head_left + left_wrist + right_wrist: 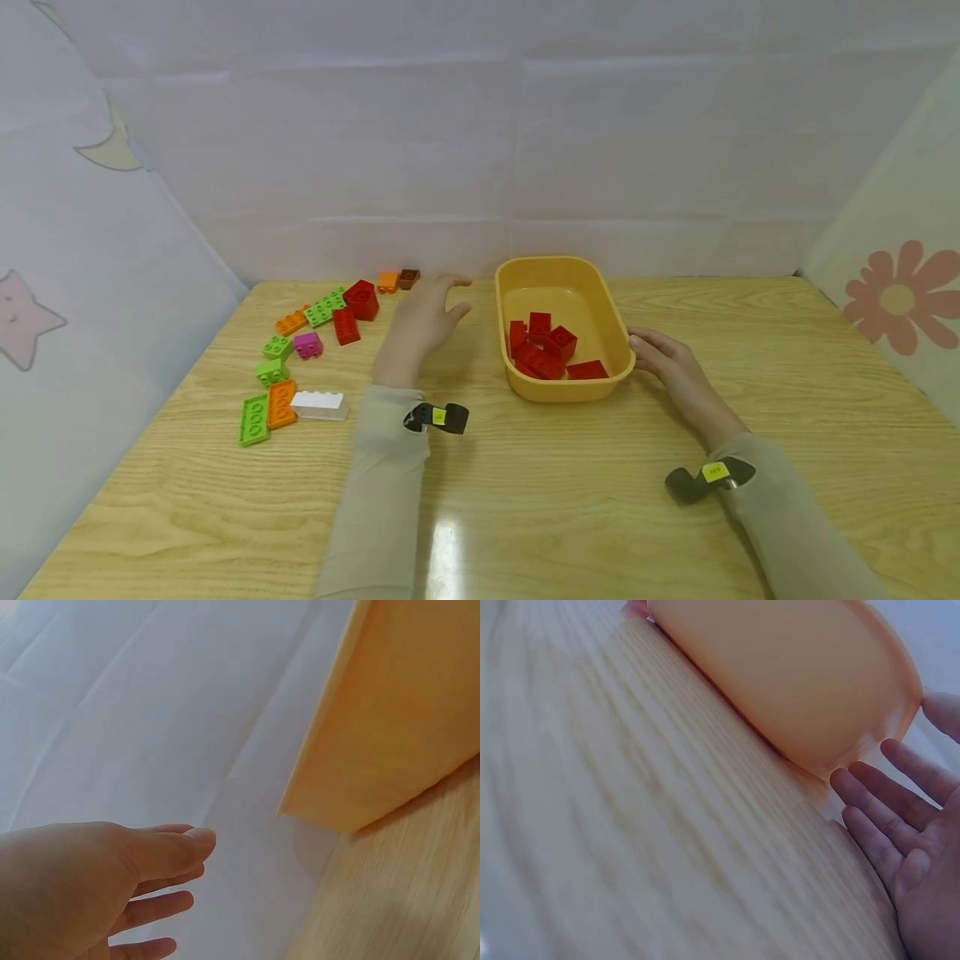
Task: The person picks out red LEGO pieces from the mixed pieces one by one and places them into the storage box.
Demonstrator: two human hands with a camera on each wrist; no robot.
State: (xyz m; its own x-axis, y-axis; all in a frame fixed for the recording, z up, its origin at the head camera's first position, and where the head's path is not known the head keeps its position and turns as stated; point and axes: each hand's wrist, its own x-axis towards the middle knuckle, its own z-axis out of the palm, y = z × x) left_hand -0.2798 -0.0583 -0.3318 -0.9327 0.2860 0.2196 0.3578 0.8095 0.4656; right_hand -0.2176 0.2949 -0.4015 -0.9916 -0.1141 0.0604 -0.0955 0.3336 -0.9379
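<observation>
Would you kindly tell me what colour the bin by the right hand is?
The bin is yellow-orange, clearest in the head view.

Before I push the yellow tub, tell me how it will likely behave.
The yellow tub looks like smooth moulded plastic, so probably stiff. Its broad, low form suggests sliding rather than tipping. The loose red bricks heaped toward its near end may shift.

Beyond the far edge of your wooden worktop (562, 500), a pale, creased backdrop (465, 142). Past its left edge you have a pink star (27, 321) and yellow crescent (116, 150); past its right, a pink flower (900, 298). Toward your left edge: white brick (320, 406), orange plate (282, 404), green plate (254, 420).
</observation>
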